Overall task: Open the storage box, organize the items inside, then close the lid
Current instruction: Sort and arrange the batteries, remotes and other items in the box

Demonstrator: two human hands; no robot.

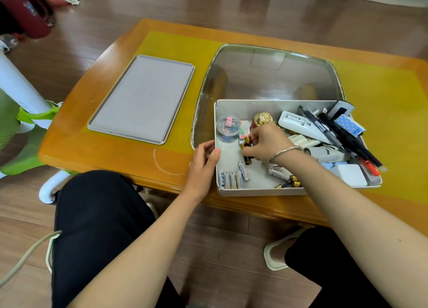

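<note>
Storage box point(252, 189): matt grey plastic, smooth walls, gripped at its near-left wall by the left hand point(203, 162). Lid point(143, 99), left of that hand: same matt grey plastic. Table point(111, 152): glossy varnished wood. Bracelet point(286, 150) on right wrist: shiny metal. Batteries point(230, 180) below the right hand point(266, 143): glossy casings.

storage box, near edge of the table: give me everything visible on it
The storage box is a shallow, open-topped rectangular tray of pale grey plastic, lid off. It sits flat at the table's near edge, its far part on a clear glass panel. The left hand grips its left wall; the right hand reaches inside, holding dark batteries. White batteries line the near-left corner; pens and clutter fill the right.
</note>
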